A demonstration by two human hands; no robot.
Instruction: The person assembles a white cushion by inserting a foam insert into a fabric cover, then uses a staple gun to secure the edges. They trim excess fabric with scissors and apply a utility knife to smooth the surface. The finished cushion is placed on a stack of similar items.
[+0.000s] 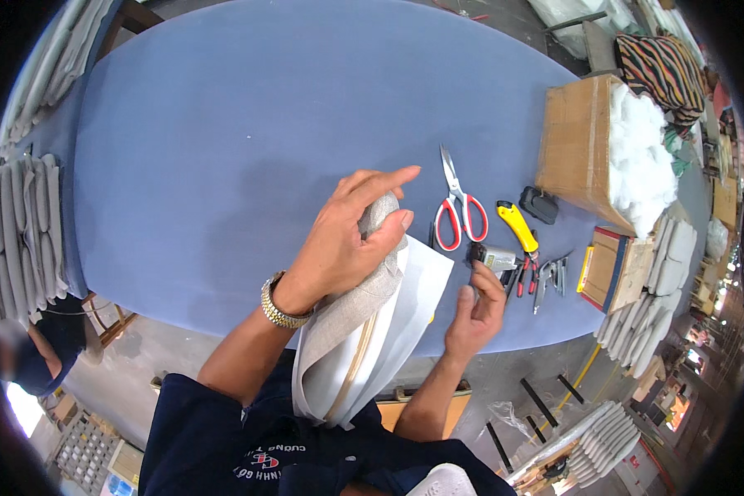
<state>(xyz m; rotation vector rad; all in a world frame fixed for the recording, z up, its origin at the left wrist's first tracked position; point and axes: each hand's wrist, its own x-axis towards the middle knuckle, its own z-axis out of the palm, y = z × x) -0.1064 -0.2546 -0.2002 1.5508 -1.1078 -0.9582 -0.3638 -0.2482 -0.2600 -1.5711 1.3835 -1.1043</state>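
My left hand (331,236), with a metal watch on its wrist, is wrapped over the top end of a grey fabric-covered cushion (339,326). The cushion stands tilted against my body. A tan strip runs along its side, and a white sheet (413,289) spreads from its right flank. My right hand (478,314) has its thumb and fingers apart, the fingertips at the dark end of a silver and black tool (498,258); whether they touch it I cannot tell. Red-handled scissors (453,198) lie beyond, beside a yellow utility knife (517,225).
On the blue table (223,107) are a black case (539,204), pliers (527,273) and a cardboard box (577,136) of white stuffing. Grey pads are stacked at left (25,231) and right (657,289). Another person (45,355) is at the left edge.
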